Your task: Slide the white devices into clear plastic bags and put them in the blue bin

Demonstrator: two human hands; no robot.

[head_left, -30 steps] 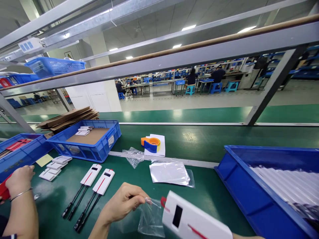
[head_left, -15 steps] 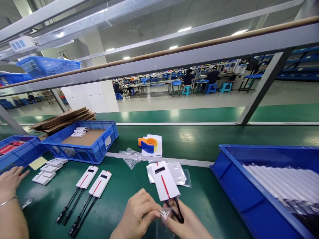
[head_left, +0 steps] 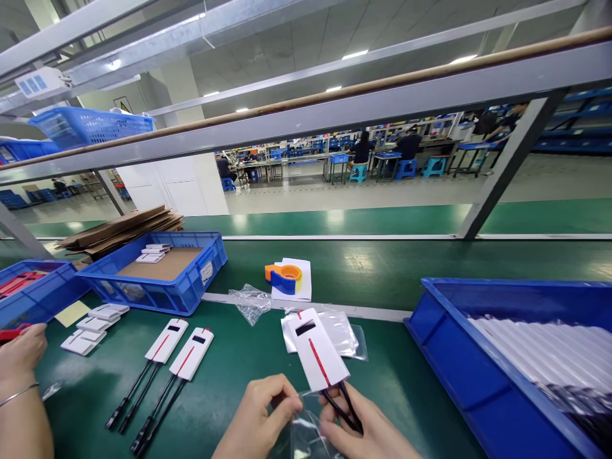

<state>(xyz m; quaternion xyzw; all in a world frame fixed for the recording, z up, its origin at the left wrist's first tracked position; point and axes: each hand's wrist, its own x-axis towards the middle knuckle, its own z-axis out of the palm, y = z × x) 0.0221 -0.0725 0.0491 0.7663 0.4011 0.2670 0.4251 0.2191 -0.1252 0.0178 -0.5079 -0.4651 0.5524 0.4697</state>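
My right hand [head_left: 370, 424] is closed around the black cables [head_left: 348, 411] of a device in a white card sleeve [head_left: 319, 352] with a red stripe and a dark window. The sleeve tilts up and away from me. A clear plastic bag [head_left: 308, 437] hangs between my hands, below the sleeve. Its edge is pinched by the thumb and fingers of my left hand [head_left: 262, 414]; whether my right fingers also grip it I cannot tell. Behind the sleeve lies a stack of clear bags [head_left: 342, 335]. Two similar sleeved devices [head_left: 192, 354] with cables lie to the left.
A co-worker's hand [head_left: 23, 354] holds something red at far left, near folded white sleeves [head_left: 79, 342]. Blue bins stand at left [head_left: 191, 287] and right [head_left: 449, 344], the right one with bagged items. A tape dispenser [head_left: 284, 277] and a crumpled bag [head_left: 251, 303] lie ahead.
My left hand has shifted slightly left, spreading the clear bag's top apart. The sleeved device moved a little right. The co-worker's hand drew left and now holds something red.
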